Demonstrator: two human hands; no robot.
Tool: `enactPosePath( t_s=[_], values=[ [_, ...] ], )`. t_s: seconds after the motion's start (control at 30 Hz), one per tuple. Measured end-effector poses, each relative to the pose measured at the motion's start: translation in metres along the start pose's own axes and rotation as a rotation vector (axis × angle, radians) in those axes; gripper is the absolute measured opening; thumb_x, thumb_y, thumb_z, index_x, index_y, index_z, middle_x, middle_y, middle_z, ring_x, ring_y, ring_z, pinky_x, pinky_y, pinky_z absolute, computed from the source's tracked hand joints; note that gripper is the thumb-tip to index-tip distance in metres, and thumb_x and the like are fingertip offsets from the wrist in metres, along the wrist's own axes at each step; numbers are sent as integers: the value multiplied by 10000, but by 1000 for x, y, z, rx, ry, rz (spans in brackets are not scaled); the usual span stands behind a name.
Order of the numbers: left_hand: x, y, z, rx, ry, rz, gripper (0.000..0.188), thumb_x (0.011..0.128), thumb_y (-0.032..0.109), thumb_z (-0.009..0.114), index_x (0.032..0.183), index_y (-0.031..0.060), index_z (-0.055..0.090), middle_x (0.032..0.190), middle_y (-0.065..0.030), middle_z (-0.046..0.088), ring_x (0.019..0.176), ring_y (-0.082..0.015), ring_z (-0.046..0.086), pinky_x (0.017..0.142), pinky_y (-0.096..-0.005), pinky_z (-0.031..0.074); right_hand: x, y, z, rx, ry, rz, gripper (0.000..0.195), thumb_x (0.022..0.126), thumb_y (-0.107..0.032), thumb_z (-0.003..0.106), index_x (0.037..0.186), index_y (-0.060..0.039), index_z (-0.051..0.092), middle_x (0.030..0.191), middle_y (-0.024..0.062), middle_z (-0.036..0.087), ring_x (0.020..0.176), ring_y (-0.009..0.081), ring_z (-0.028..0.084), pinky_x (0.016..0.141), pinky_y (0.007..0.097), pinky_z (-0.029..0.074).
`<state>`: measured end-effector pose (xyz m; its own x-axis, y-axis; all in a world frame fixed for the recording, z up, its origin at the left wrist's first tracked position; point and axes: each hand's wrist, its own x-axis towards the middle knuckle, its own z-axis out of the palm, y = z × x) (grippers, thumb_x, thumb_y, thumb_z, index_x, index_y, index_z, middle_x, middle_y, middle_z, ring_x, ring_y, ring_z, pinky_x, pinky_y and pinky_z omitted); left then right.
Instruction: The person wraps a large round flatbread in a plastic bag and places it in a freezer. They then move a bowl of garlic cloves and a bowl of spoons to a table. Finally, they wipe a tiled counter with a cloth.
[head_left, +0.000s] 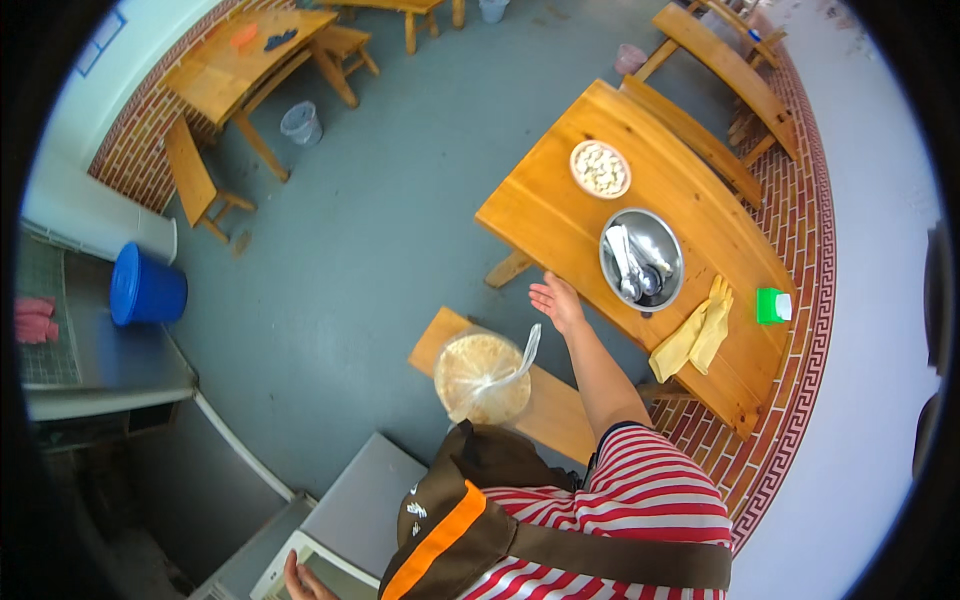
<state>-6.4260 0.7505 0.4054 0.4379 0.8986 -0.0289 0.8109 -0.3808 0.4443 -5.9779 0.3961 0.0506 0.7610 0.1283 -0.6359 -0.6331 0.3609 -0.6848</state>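
Note:
My right hand (556, 302) reaches forward beside the near edge of a wooden table (525, 202), its fingers extended and nothing in it. On that table a steel bowl (641, 259) holds several metal spoons or ladles. A pale bowl (600, 169) of white pieces, possibly peeled garlic, sits farther back. Yellow rubber gloves (694, 334) lie at the table's near side. A clear plastic bag (484, 379) with pale yellowish contents rests on a wooden bench (559, 416). Of my left hand (304, 579) only some fingers show, by a white-framed appliance or cabinet (375, 487) at the bottom edge.
A green bottle or box with a white top (772, 307) stands near the brick-patterned wall (806, 315). A blue lidded bucket (150, 285) is at the left. Another table (247, 56), a bench (189, 169) and a plastic bin (301, 124) stand at the far left.

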Motion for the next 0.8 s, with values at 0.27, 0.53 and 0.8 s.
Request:
enactPosePath(
  t_s=[0.27, 0.53, 0.8],
  values=[
    [1, -46, 50, -151, -174, 26, 251, 903, 124, 500, 1107, 6, 586, 1085, -153, 625, 1058, -285, 574, 1014, -435, 355, -54, 128, 50, -1235, -613, 378, 967, 727, -297, 734, 1445, -45, 137, 1407, 245, 323, 1202, 401, 442, 971, 391, 419],
    [3, -22, 62, -70, -132, 79, 163, 832, 4, 552, 971, 47, 626, 953, -109, 660, 960, -295, 615, 1023, -476, 351, -29, 266, 22, -1805, -517, 169, 1212, 572, -392, 805, 1434, 6, 52, 1355, 283, 375, 1283, 460, 302, 1048, 425, 324],
    [-35, -92, 27, -77, 31, -189, 151, 840, 22, 541, 958, 43, 634, 946, -108, 664, 913, -294, 622, 1046, -480, 325, -5, 239, 22, -2223, -683, -48, 478, 632, -308, 737, 947, 5, 564, 924, 221, 639, 931, 328, 625, 825, 423, 497]
  ],
)
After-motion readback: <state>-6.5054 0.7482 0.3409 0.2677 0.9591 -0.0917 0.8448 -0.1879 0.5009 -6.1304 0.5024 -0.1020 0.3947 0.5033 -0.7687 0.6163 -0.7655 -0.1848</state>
